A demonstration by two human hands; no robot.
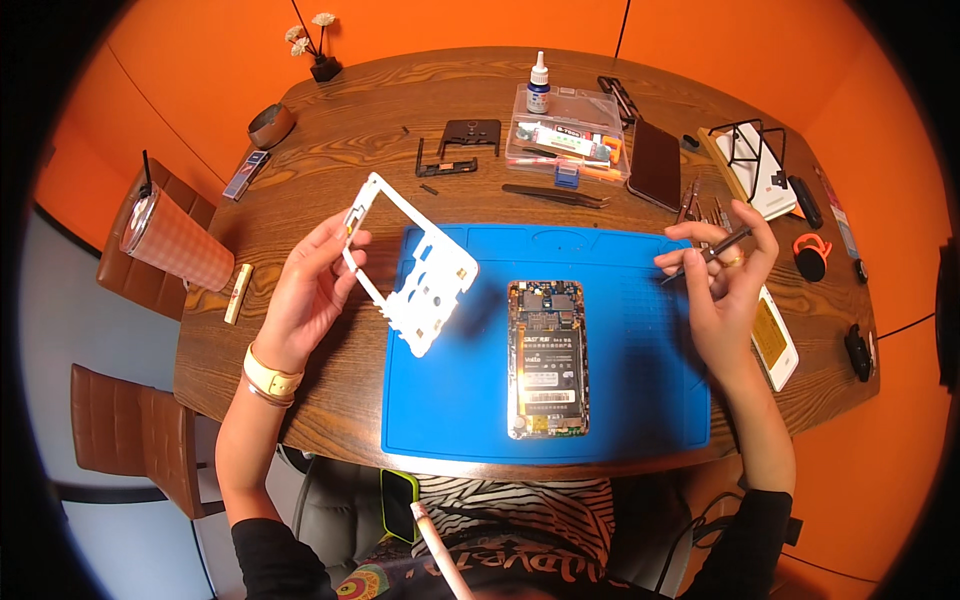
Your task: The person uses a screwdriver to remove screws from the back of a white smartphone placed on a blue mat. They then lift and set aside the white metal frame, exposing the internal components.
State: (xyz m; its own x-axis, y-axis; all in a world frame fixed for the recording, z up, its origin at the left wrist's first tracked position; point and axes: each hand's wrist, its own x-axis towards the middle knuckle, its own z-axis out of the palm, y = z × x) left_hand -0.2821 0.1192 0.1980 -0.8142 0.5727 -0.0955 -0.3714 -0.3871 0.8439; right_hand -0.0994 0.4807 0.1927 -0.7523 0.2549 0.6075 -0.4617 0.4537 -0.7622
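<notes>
My left hand [319,277] grips a white phone mid-frame [435,289] by one narrow end, tilted above the left part of a blue silicone repair mat [450,420]. Between thumb and fingers, my right hand [724,289] holds a thin dark screwdriver [720,247] over the mat's upper right corner. An opened smartphone [547,360] lies on the mat between both hands. Its circuit board [551,304] is exposed at the top, with a black battery [546,371] bearing writing below. The frame does not touch the opened phone.
Behind the mat lie black tweezers [555,196], dark phone housing parts [471,136] and a clear plastic box [517,112] with a glue bottle [538,90] on it. A dark phone [654,165] and several screwdriver bits [705,210] are right. A tumbler [180,240] stands left.
</notes>
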